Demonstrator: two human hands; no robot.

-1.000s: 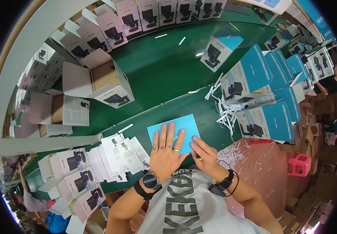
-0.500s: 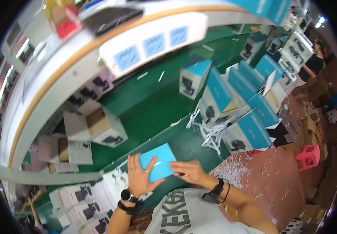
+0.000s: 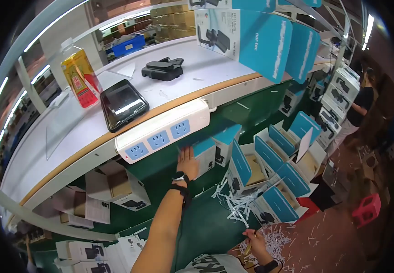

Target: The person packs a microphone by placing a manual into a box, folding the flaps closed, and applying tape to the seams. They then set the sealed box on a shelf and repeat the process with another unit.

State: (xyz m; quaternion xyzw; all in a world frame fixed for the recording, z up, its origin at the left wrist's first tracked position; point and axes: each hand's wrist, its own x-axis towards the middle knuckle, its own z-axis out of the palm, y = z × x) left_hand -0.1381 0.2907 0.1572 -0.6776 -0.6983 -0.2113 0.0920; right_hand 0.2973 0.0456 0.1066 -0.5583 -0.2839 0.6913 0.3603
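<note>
My left hand (image 3: 187,163) reaches forward under the shelf, fingers stretched flat against the left side of a closed white box with a blue top (image 3: 204,148). Another closed blue-topped box (image 3: 227,135) stands just right of it. Lower right, my right hand (image 3: 257,245) is closed with curled fingers around a thin yellow object (image 3: 248,250), mostly hidden, its kind unclear. Between the hands lies shredded white paper (image 3: 235,204) on the green bench (image 3: 201,227), beside several open blue-flapped boxes (image 3: 274,202).
A white power strip (image 3: 163,132) is fixed along the shelf edge above my left forearm. On the shelf (image 3: 179,88) are a phone (image 3: 124,104), a black clip-like device (image 3: 163,69), a drink bottle (image 3: 81,77) and more boxes. A red stool (image 3: 366,210) and a person (image 3: 361,107) are at right.
The blue-topped box between my hands has moved forward to stand beside the other closed box. My left hand has stretched out with it; my right hand has drawn off to the lower right.
</note>
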